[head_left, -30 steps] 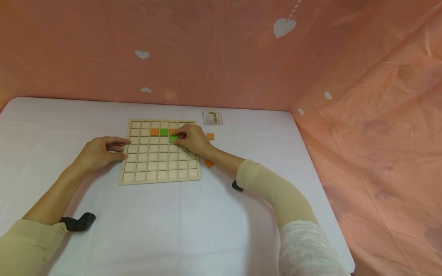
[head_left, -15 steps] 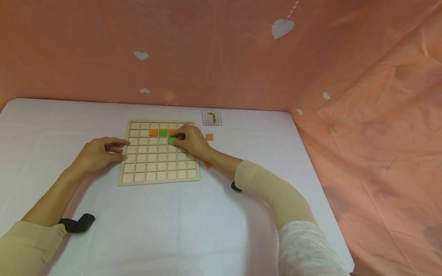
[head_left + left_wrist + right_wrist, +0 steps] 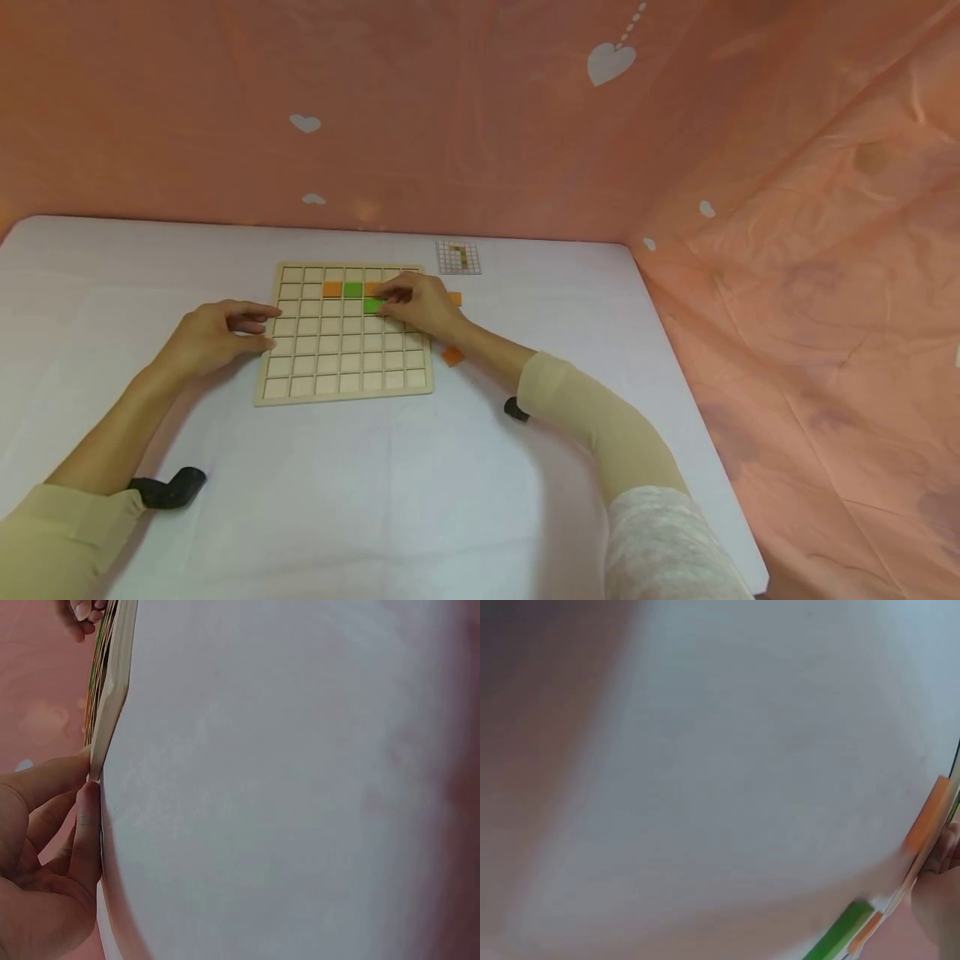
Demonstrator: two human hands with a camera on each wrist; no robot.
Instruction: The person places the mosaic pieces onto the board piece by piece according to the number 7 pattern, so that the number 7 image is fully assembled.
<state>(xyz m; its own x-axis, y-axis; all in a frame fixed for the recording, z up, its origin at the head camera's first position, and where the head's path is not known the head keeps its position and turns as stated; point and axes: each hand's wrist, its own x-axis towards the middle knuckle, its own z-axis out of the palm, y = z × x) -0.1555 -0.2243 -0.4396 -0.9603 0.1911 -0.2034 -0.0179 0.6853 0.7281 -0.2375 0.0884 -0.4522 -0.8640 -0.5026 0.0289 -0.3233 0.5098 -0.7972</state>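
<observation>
A square wooden grid board (image 3: 341,364) lies on the white table. My left hand (image 3: 217,337) touches its left edge, index finger and thumb spread apart; in the left wrist view its fingers (image 3: 56,780) meet the rim. On the board, an orange tile (image 3: 332,289) and a green tile (image 3: 353,289) sit side by side, followed by another orange tile (image 3: 371,289) partly covered by my fingers. My right hand (image 3: 423,304) pinches a second green tile (image 3: 372,307) between thumb and index finger, at the cell just below that orange one.
A small pattern card (image 3: 458,258) lies beyond the board's upper right corner. Loose orange tiles (image 3: 453,357) lie to the right of the board, one partly behind my right hand. In the right wrist view a loose green tile (image 3: 840,931) shows near the board. An orange curtain (image 3: 480,125) hangs behind the table.
The second green tile now lines up squarely with its cell. My right hand shifts only slightly, while the left keeps its place at the board's edge.
</observation>
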